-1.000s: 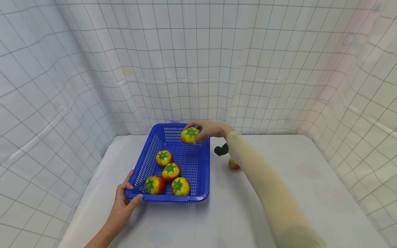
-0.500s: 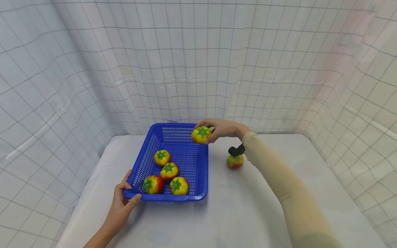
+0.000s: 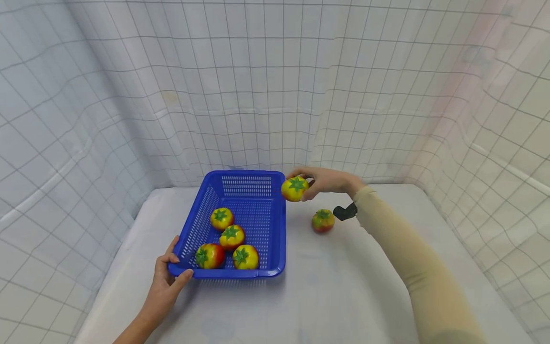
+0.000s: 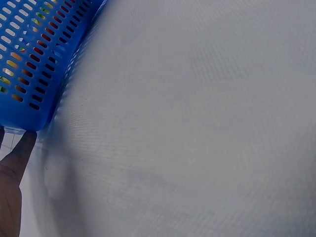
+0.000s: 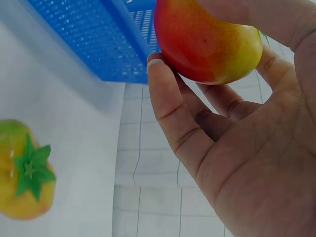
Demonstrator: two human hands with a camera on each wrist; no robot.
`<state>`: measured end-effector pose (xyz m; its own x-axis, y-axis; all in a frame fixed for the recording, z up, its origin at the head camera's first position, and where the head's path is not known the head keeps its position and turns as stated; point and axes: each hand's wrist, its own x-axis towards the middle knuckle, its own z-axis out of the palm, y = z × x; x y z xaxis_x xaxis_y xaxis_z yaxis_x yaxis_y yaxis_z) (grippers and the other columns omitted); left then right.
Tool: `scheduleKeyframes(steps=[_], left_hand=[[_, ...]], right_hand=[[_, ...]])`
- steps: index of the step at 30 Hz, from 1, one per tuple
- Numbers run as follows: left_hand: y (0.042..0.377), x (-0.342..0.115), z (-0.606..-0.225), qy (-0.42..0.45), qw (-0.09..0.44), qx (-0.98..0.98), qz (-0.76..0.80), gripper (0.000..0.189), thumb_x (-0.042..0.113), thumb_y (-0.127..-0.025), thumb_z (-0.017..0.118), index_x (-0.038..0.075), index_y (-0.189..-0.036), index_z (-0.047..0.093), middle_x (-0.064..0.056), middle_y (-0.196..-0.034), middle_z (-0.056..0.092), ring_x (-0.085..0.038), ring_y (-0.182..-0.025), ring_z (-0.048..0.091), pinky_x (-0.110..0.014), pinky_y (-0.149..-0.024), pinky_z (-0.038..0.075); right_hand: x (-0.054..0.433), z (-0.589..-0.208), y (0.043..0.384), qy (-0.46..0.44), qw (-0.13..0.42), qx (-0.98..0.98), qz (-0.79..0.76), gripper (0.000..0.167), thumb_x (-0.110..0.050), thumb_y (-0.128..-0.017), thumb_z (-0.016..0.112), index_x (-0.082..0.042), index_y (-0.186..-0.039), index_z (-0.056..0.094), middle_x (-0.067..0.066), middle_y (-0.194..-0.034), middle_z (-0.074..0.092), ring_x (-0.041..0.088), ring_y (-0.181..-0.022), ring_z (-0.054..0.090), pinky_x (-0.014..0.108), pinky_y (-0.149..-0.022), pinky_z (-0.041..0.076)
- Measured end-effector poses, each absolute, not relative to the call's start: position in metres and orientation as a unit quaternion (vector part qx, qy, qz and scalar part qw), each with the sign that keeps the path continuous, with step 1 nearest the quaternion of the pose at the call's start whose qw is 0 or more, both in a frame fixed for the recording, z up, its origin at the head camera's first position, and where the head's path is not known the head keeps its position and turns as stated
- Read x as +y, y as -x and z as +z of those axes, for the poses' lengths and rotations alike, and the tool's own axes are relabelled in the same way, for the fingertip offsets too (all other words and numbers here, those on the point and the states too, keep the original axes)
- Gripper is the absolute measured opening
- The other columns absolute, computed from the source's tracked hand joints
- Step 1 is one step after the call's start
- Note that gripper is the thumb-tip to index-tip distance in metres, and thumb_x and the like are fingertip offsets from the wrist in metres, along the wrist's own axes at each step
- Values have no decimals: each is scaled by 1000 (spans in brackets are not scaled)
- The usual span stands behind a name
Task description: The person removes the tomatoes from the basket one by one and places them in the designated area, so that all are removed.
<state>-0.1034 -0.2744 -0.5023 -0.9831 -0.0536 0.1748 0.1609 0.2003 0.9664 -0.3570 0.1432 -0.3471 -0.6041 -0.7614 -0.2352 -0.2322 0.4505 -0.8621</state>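
The left grip (image 3: 164, 287) is holding the basket (image 3: 253, 210); the right grip (image 3: 325, 180), pinching a fruit (image 3: 293, 190), should be clearing the rim (image 3: 281, 239).

The head camera looks forward-down; close wrist views share the basket (image 3: 253, 215).

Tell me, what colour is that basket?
The basket is blue; the head view shows it best.

Four yellow-red fruits (image 3: 221, 219) (image 3: 232, 237) (image 3: 209, 256) (image 3: 246, 257) inside one blue basket (image 3: 281, 229). One held fruit (image 3: 292, 190) in right grip (image 3: 325, 180). One loose fruit (image 3: 323, 221) on one tabletop (image 3: 331, 286). Six fruits total. Two grips, counting left grip (image 3: 161, 289). One pale sleeve (image 3: 412, 272).
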Motion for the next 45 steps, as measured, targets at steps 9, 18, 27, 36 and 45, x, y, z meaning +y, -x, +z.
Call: scheduleKeyframes(steps=[9, 18, 27, 36, 45], left_hand=[[105, -274, -501, 35, 86, -774, -627, 36, 3, -105, 54, 9, -122, 23, -1, -172, 0, -45, -147, 12, -8, -95, 41], [104, -272, -499, 36, 88, -772, -628, 36, 2, -105, 54, 8, -122, 23, -1, -172, 0, -45, -147, 11, -8, -95, 41], [102, -272, -498, 22, 86, -783, -616, 38, 6, -105, 55, 9, -123, 22, 1, -172, 0, -46, -147, 11, -6, -93, 40], [103, -270, -498, 20, 81, -785, -614, 38, 7, -106, 55, 8, -123, 21, 1, -172, -1, -47, -146, 12, -6, -92, 41], [103, -271, -501, 22, 84, -781, -618, 38, 6, -105, 55, 10, -123, 22, 3, -172, 0, -45, -146, 13, -7, -93, 41]], right_hand=[[177, -355, 355, 302, 298, 805, -413, 66, -9, -86, 76, -30, -143, 51, 13, -135, 52, 34, -113, 58, 46, -96, 50], [199, -362, 352, 282, 300, 814, -410, 66, -7, -85, 74, -32, -142, 53, 10, -138, 51, 30, -122, 51, 47, -103, 42], [213, -366, 347, 273, 283, 827, -401, 65, -11, -84, 76, -35, -141, 54, 6, -137, 53, 28, -123, 50, 49, -107, 37], [231, -372, 342, 248, 277, 836, -404, 64, -15, -84, 78, -36, -140, 54, 5, -139, 51, 29, -124, 50, 50, -108, 36], [254, -381, 338, 235, 265, 843, -404, 64, -14, -85, 78, -35, -140, 54, 7, -143, 46, 31, -127, 46, 51, -107, 37]])
